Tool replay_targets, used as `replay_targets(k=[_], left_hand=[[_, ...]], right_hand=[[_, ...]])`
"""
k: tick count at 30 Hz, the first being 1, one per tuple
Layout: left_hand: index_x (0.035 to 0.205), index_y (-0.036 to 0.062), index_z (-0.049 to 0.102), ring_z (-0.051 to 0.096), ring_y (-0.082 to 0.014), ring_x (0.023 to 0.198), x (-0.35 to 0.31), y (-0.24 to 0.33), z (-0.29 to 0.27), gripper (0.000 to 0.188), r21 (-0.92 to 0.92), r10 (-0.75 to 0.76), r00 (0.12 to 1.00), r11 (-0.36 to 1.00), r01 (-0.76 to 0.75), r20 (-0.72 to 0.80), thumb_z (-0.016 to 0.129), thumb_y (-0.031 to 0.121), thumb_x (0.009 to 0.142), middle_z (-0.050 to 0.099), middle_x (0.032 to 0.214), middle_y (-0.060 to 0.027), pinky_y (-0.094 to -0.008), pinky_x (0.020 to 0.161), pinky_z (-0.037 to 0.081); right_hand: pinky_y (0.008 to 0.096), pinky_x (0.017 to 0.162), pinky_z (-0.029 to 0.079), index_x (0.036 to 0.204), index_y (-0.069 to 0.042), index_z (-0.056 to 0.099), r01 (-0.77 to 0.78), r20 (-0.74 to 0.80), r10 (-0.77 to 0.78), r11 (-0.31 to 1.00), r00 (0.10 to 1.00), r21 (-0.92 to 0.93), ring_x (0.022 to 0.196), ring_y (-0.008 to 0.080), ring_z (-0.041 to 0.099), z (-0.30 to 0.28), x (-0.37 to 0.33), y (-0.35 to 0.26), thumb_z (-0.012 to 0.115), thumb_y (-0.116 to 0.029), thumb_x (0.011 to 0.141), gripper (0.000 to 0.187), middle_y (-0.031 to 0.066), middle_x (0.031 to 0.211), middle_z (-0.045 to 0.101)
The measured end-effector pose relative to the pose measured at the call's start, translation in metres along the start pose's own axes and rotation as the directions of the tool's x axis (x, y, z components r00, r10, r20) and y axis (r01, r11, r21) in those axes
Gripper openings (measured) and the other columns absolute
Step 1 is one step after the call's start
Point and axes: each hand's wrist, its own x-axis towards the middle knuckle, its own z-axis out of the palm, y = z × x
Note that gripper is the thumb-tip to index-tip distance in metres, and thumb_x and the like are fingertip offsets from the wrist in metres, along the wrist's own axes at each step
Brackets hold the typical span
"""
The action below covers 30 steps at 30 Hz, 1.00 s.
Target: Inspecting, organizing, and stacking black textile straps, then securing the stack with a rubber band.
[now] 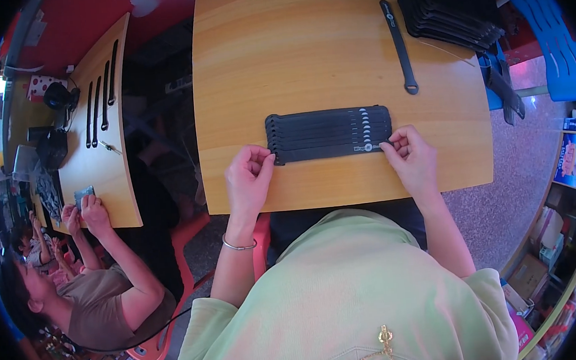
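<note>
Several black straps lie overlapped in a neat row, forming a flat rectangular bundle (318, 135) on the wooden table. Each has a rounded end at the left and pale printing near the right. Thumb and fingers of my left hand (249, 173) pinch the left end of the nearest strap. My right hand (411, 160) pinches the same strap at its right end. The strap lies along the bundle's near edge, parallel to the others. Farther off at the right, a single black strap (399, 49) with a holed, rounded end lies apart from both hands.
A tall pile of black straps (447, 12) stands at the table's (279, 65) far right corner. A blue plastic chair (550, 31) is beyond it. At left, a co-worker (108, 296) handles a small item at another table (108, 174) with several straps. Shelves (545, 261) stand at right.
</note>
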Motion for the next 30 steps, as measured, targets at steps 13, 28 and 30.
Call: replay_targets(k=[13, 28, 30], left_hand=[[0.082, -0.0017, 0.059, 0.044, -0.0019, 0.050, -0.0009, -0.0050, 0.0031, 0.007, 0.010, 0.029, 0.999, 1.000, -0.028, -0.042, 0.065, -0.003, 0.079, 0.056, 0.063, -0.0001, -0.0179, 0.047, 0.036], [0.081, -0.0012, 0.059, 0.045, -0.0043, 0.049, -0.0020, -0.0069, 0.0035, 0.007, 0.046, 0.037, 0.998, 0.998, -0.034, -0.047, 0.065, -0.002, 0.078, 0.056, 0.064, -0.0022, -0.0197, 0.047, 0.037], [0.081, -0.0012, 0.058, 0.045, -0.0046, 0.049, -0.0020, -0.0095, 0.0039, 0.008, 0.045, 0.038, 0.998, 0.998, -0.036, -0.049, 0.065, -0.002, 0.078, 0.056, 0.064, -0.0024, -0.0199, 0.047, 0.037]], right_hand=[[0.0182, 0.051, 0.041, 0.083, -0.002, 0.054, 0.004, -0.006, -0.004, 1.000, 1.000, -0.016, 0.054, 0.0039, 0.049, 0.0004, 0.0010, -0.0023, 0.071, -0.005, 0.077, 0.018, -0.0003, 0.065, 0.054], [0.0214, 0.051, 0.043, 0.082, -0.003, 0.056, -0.061, 0.002, 0.061, 0.997, 0.998, -0.045, 0.052, 0.0067, 0.051, 0.0001, 0.0019, -0.0043, 0.073, -0.009, 0.075, 0.020, 0.0019, 0.062, 0.056], [0.0224, 0.050, 0.043, 0.081, -0.003, 0.055, -0.038, -0.013, 0.038, 0.998, 0.999, -0.055, 0.051, 0.0080, 0.050, 0.0007, 0.0002, -0.0069, 0.074, -0.008, 0.074, 0.021, 0.0023, 0.064, 0.054]])
